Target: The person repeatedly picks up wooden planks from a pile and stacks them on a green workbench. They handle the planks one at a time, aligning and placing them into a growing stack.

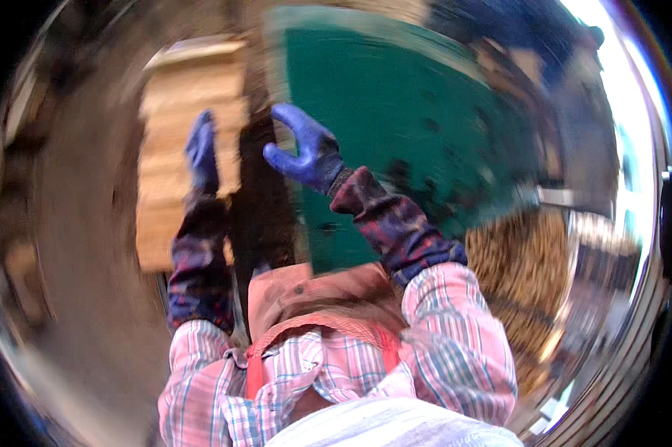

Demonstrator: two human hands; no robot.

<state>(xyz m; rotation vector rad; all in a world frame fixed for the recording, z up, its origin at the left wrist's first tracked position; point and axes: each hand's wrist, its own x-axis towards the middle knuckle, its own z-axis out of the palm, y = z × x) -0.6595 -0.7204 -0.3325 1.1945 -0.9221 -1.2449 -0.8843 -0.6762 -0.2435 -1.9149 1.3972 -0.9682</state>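
My left hand (202,152), in a blue work glove, is over a stack of pale wooden boards (157,153), its fingers stretched out and seen edge-on. Whether it touches the boards I cannot tell. By the left edge of a large green tabletop (395,97) is my right hand (310,153), in a matching glove. Its thumb and fingers are spread in a wide curve with nothing between them. Both hands are raised in front of me, apart from each other. Dark patterned sleeve covers reach from the gloves up my forearms.
Dark specks and bits of debris lie on the green surface's near right part. A pile of thin wooden pieces (518,268) stands to the right. Brown floor (83,246) stretches along the left. Blurred objects at the far right are hard to make out.
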